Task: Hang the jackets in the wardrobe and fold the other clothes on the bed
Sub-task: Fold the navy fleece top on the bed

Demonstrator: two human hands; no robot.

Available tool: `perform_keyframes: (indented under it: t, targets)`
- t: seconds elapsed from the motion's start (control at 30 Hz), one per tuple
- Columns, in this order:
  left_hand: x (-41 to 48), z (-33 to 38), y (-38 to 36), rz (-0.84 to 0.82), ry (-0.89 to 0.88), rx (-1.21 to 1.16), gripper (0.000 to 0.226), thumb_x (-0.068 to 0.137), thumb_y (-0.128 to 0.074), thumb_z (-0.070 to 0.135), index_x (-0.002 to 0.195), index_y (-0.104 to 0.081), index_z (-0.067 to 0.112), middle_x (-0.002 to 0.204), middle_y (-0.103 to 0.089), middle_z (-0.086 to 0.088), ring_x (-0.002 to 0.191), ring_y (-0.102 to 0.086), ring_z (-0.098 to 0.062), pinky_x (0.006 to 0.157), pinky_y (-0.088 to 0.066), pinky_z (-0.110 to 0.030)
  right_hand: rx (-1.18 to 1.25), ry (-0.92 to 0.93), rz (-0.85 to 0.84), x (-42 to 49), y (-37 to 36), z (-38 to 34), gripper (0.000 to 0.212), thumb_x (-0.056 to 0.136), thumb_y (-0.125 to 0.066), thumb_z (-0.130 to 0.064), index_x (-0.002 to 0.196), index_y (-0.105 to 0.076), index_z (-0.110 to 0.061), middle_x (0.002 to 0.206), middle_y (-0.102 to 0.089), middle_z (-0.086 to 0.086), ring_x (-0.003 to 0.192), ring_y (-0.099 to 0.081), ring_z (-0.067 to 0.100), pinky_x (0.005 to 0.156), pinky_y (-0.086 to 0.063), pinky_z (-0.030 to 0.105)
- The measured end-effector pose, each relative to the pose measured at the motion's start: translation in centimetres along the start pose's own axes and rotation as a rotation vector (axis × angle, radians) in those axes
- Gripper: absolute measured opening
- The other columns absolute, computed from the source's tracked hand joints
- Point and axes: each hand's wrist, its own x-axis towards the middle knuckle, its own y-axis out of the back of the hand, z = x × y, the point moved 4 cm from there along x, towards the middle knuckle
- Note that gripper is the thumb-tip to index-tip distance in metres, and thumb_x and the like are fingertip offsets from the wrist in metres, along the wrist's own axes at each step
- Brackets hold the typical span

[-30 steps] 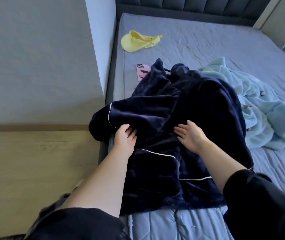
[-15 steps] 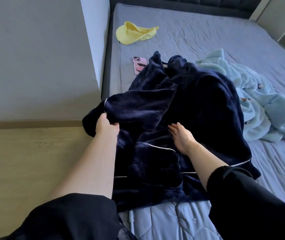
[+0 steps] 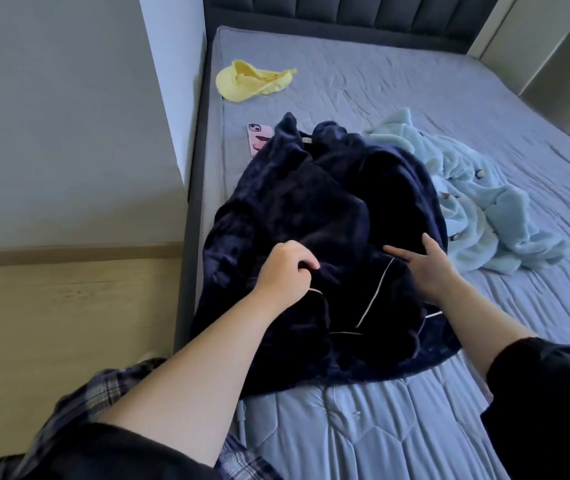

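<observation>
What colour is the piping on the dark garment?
White piping on the navy garment; head view.

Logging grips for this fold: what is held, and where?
Left hand pinches a fold of the navy garment near its white piping; right hand lies open on it.

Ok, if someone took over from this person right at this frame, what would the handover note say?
Left hand grips a fold of the navy garment; right hand rests open on it.
Navy garment lies bunched at the near left edge of the bed; light blue garment crumpled to its right, yellow cap farther up, pink phone at the navy garment's far edge.
Done: nothing folded or hung in view.
Left: fold the navy one, then the rest; wardrobe is out of view.
</observation>
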Motion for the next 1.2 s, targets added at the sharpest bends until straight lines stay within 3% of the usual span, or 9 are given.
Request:
perform_keyframes:
  t: [0.07, 0.2, 0.33, 0.67, 0.77, 0.9, 1.03, 1.13, 1.2]
  targets:
    - [0.1, -2.2, -0.2, 0.069, 0.306, -0.090, 0.030, 0.084, -0.045, -0.001, 0.078, -0.065, 0.021, 0.100, -0.062, -0.001, 0.092, -0.057, -0.017, 0.077, -0.042, -0.023, -0.173, 0.003, 0.056, -0.9, 0.1, 0.1, 0.065, 0.090, -0.036, -0.065, 0.107, -0.069, -0.011, 0.103, -0.071, 0.016, 0.093, -0.068, 0.031, 0.071, -0.053, 0.039]
    - [-0.6, -5.0, -2.7, -0.045, 0.959, -0.693, 0.025, 0.097, -0.041, 0.002, 0.118, -0.055, -0.003, 0.108, -0.062, -0.018, 0.090, -0.067, -0.033, 0.068, -0.054, -0.033, -0.671, 0.038, 0.078, -1.3, -1.1, 1.1, 0.020, 0.084, -0.069, -0.016, 0.103, -0.069, -0.013, 0.090, -0.073, 0.010, 0.079, -0.070, 0.023, 0.066, -0.057, 0.030]
    - [-1.3, -5.9, -2.3, -0.007, 0.984, -0.964, 0.029, 0.098, -0.043, 0.005, 0.126, -0.048, -0.001, 0.093, -0.063, -0.015, 0.072, -0.068, -0.030, 0.054, -0.055, -0.031, -0.687, 0.176, 0.294, -1.3, -0.3, -0.7, 0.022, 0.082, -0.052, 0.008, 0.072, -0.055, -0.012, 0.060, -0.054, 0.003, 0.051, -0.053, 0.009, 0.054, -0.046, 0.024]
    - [-0.4, -3.1, -5.8, -0.175, 0.930, -1.500, 0.041, 0.098, -0.050, 0.023, 0.136, -0.042, 0.010, 0.129, -0.054, -0.023, 0.117, -0.055, -0.037, 0.095, -0.046, -0.047, -0.597, -0.028, 0.240, -3.7, 2.9, 0.1, 0.028, 0.078, -0.042, 0.011, 0.071, -0.058, -0.011, 0.055, -0.055, 0.011, 0.045, -0.058, 0.020, 0.046, -0.049, 0.024]
    - [-1.1, -1.3, -7.2, -0.199, 0.884, -1.340, 0.038, 0.096, -0.053, 0.020, 0.132, -0.045, 0.012, 0.117, -0.062, -0.018, 0.094, -0.068, -0.031, 0.075, -0.055, -0.039, -0.627, 0.006, 0.238, -4.2, 3.9, -0.7, 0.034, 0.078, -0.044, 0.012, 0.084, -0.068, -0.012, 0.065, -0.062, 0.013, 0.056, -0.064, 0.022, 0.050, -0.052, 0.027]
    - [-0.8, -2.5, -5.3, 0.073, 0.681, -0.543, 0.054, 0.090, -0.049, 0.001, 0.140, -0.036, 0.019, 0.092, -0.067, -0.006, 0.067, -0.068, -0.017, 0.062, -0.057, -0.030, -1.564, 0.056, 0.609, -4.7, 4.5, -1.6, 0.009, 0.080, -0.055, -0.008, 0.087, -0.057, -0.005, 0.089, -0.063, 0.014, 0.079, -0.060, 0.030, 0.068, -0.049, 0.033]
    - [-1.0, -4.2, -2.2, 0.142, 0.432, -0.022, 0.057, 0.089, -0.046, 0.002, 0.140, -0.040, 0.027, 0.117, -0.056, 0.004, 0.090, -0.057, -0.015, 0.074, -0.051, -0.030, -1.785, 0.506, 0.730, -4.6, 1.0, -1.0, 0.037, 0.076, -0.056, -0.008, 0.112, -0.050, -0.008, 0.119, -0.054, 0.016, 0.106, -0.051, 0.037, 0.084, -0.045, 0.043]
    - [-0.8, -3.9, -1.9, 0.141, 0.221, 0.189, 0.070, 0.089, -0.050, 0.000, 0.147, -0.027, 0.030, 0.147, -0.032, 0.006, 0.116, -0.048, -0.017, 0.080, -0.045, -0.024, -1.719, 1.015, 0.535, -4.4, -3.4, 0.5, 0.061, 0.074, -0.056, -0.002, 0.134, -0.047, -0.002, 0.139, -0.045, 0.018, 0.125, -0.043, 0.038, 0.104, -0.036, 0.047]
    - [-0.7, -3.8, -2.9, 0.037, 0.131, 0.221, 0.074, 0.088, -0.051, 0.000, 0.149, -0.023, 0.032, 0.151, -0.028, 0.006, 0.127, -0.039, -0.015, 0.088, -0.041, -0.023, -1.780, 1.035, 0.440, -3.6, -4.7, 1.8, 0.057, 0.083, -0.054, -0.006, 0.139, -0.043, -0.003, 0.146, -0.040, 0.017, 0.133, -0.037, 0.034, 0.111, -0.030, 0.046]
